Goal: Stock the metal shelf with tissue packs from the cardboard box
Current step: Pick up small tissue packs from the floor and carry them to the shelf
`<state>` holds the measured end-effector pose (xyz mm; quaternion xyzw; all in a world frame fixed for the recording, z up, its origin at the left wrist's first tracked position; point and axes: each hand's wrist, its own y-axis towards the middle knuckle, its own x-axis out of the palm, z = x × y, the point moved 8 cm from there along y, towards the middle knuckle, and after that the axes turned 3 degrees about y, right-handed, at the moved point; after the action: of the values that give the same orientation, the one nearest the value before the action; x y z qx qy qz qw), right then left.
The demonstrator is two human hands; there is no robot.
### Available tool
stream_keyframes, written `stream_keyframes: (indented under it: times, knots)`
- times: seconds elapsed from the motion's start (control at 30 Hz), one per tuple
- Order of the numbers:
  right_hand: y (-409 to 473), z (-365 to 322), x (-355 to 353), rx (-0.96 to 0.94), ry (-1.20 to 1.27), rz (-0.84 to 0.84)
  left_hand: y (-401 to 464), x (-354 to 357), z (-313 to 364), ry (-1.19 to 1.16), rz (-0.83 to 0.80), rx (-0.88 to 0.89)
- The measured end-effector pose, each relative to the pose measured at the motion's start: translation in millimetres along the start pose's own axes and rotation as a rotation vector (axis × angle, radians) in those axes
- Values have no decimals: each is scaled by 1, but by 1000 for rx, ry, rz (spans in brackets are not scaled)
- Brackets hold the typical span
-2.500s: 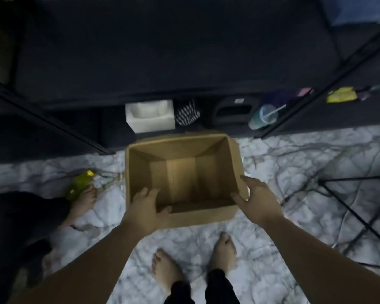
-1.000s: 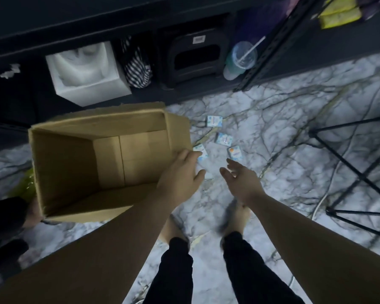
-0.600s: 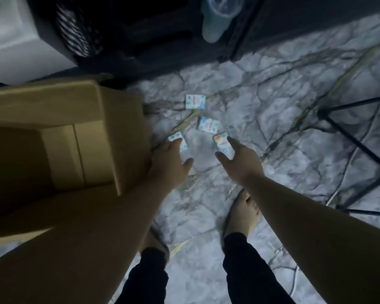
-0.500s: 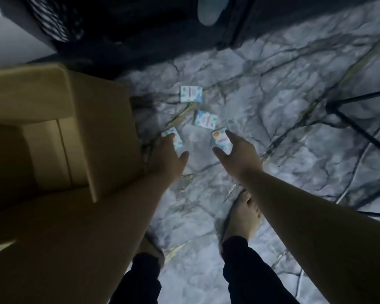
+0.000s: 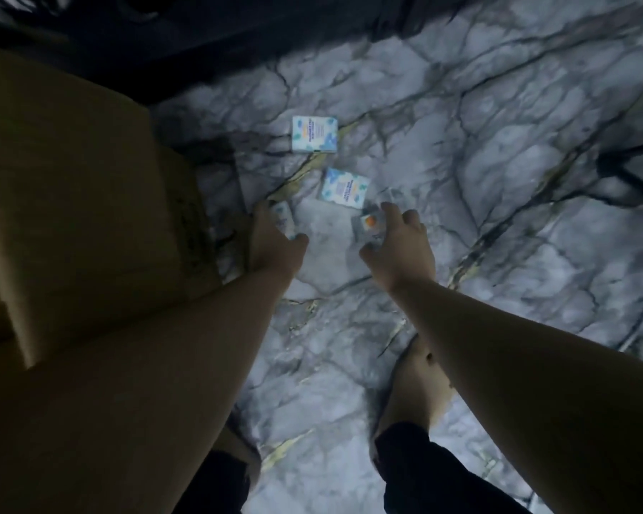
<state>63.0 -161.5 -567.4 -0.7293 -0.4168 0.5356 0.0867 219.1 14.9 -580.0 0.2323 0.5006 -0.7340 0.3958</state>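
Floor [image 5: 498, 142]: pale marble with dark veins; everything loose lies on it, a bare foot [image 5: 420, 380] planted near the bottom.
Cardboard box [image 5: 82, 202]: fills the left side, close against the left forearm; its inside is hardly visible from here, so I cannot tell what it holds.
Metal shelf [image 5: 201, 38]: only a dark band along the top edge, well apart from the packs, so stocking means carrying them up.
Left hand [image 5: 271, 243]: reaches down beside the box wall, fingers laid over a tissue pack [image 5: 284, 220]; the grip looks to be closing around it, though blur hides whether it is lifted.
Right hand [image 5: 401, 239]: spread over a pack with an orange spot [image 5: 370, 226], thumb on the near side, fingers on the far; the grip is narrowing round it, probably so both hands gather at once.
Middle pack [image 5: 344, 189]: flat on the floor just beyond the right fingers, untouched.
Far pack [image 5: 314, 135]: flat, nearest the shelf, apart from both hands.
Task's thing: four tissue packs on the floor, none on the shelf in view.
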Motion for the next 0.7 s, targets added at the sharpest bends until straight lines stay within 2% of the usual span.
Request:
stream_keyframes:
  times: [0.2, 0.37, 0.53, 0.7]
  knots:
    - [-72, -40, -103, -10, 137, 98, -95, -78, 85, 25, -49, 189]
    - [-157, -103, -225, -70, 218, 124, -190, -183, 165, -19, -121, 347]
    - [-242, -182, -349, -170, 258, 143, -276, -312, 227, -42, -94, 408]
    - [-316, -252, -443, -289, 287, 190, -341, -426, 258, -96, 8, 432]
